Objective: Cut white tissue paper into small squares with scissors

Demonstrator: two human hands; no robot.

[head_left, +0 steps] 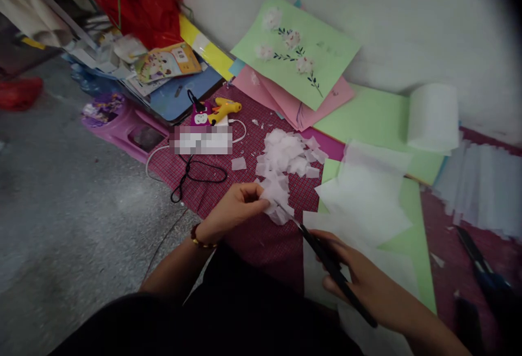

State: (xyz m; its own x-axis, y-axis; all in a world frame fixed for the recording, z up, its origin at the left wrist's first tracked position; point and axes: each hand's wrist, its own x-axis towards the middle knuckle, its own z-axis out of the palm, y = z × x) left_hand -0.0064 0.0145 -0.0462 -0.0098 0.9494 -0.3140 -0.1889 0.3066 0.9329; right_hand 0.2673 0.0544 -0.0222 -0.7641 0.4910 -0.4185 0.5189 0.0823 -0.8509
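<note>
My left hand [240, 204] has thumb and index finger pinched at a thin white paper piece [277, 187], at the near edge of a heap of similar pieces. My right hand [346, 269] is closed around a long, slim black tool [332, 269]. Its thin metal tip points at the paper by my left fingertips; I cannot tell its exact kind. Just beyond lies the main pile of small white paper pieces [285, 149], with one loose square [238, 163] to its left. Larger white sheets [367, 193] rest on green paper near my right hand.
A yellow glue gun [225, 108] sits by a power strip [202, 140] with a black cable [199, 171]. Against the wall lean green paper with flowers [297, 46] and pink sheets [261, 92]. A white roll [433, 117], white strips [485, 182] and scissors [481, 263] lie right. A pink stool [134, 127] stands left.
</note>
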